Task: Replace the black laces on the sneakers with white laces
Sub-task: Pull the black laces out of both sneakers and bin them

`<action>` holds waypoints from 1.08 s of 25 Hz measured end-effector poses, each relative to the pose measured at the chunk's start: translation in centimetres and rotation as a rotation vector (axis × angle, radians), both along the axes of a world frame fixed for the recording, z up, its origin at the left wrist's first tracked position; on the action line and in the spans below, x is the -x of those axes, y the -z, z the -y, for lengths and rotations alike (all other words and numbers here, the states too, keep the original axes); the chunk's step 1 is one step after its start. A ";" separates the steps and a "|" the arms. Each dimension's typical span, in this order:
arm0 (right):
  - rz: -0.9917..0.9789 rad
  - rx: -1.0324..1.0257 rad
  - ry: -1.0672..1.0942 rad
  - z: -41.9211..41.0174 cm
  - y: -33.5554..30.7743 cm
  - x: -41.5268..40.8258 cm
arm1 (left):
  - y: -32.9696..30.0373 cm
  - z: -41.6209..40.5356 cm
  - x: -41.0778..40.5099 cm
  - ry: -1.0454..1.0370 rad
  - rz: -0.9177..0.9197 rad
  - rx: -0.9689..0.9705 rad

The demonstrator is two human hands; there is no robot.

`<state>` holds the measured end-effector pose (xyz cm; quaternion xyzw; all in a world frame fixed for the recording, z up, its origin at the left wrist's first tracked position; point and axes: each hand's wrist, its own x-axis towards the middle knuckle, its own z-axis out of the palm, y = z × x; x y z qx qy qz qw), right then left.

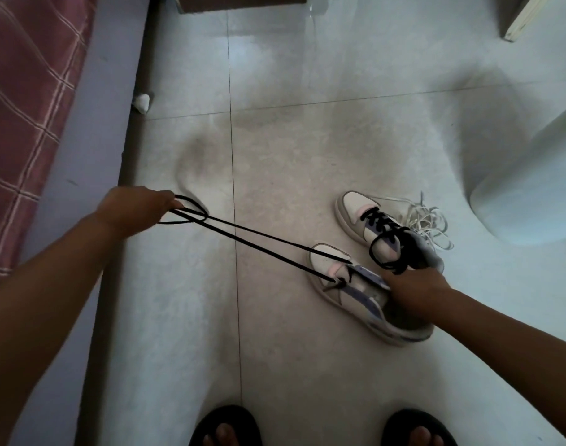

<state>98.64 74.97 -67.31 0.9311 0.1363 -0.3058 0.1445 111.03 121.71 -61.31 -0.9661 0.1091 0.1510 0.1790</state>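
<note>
Sandalled feet (225,426) below; left grip (140,206) pinching taut black lace (262,244), right grip (416,291) clutching near sneaker (365,300)

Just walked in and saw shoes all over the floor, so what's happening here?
A person is unlacing sneakers. The left hand pulls the black lace taut, out of the near sneaker, where only the lowest eyelets still hold it. The right hand steadies that shoe at its tongue. The far sneaker is still laced in black, and the white laces lie in a heap beside it.
</note>
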 end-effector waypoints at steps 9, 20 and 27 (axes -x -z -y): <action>0.045 -0.145 0.807 1.5 -0.1 1.3 | 0.4 -3.8 0.0 -0.478 -0.057 -0.005; -0.012 -0.899 0.352 -8.6 -6.0 -4.4 | -8.7 11.8 2.9 -0.079 -0.031 0.457; -0.209 -1.582 0.500 -13.0 -11.9 -5.0 | -17.2 18.0 4.6 0.179 0.000 1.420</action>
